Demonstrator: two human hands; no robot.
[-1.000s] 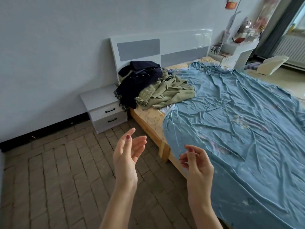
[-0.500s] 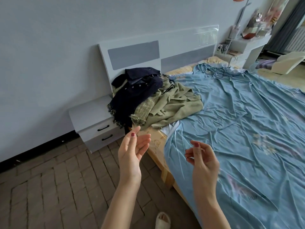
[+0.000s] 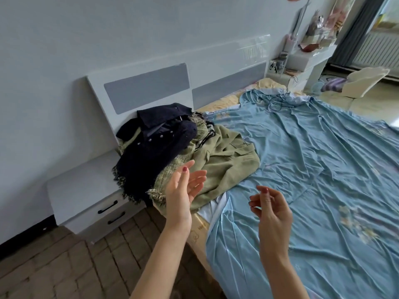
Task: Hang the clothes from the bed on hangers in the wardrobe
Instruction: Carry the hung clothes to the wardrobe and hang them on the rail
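Bare forearms without sleeves, left hand (image 3: 179,196) and right hand (image 3: 273,209), dark red nail polish

Open air lies between the left hand (image 3: 183,195), the right hand (image 3: 269,209) and the pile of clothes (image 3: 183,152) at the bed's head corner; nothing stands in that gap. The headboard (image 3: 146,91) closes off the pile from behind, and the nightstand (image 3: 86,190) sits just beside it on the left. To the right, the blue sheet (image 3: 313,169) spreads flat and wrinkled, with a dark cable (image 3: 278,102) lying near the far end.
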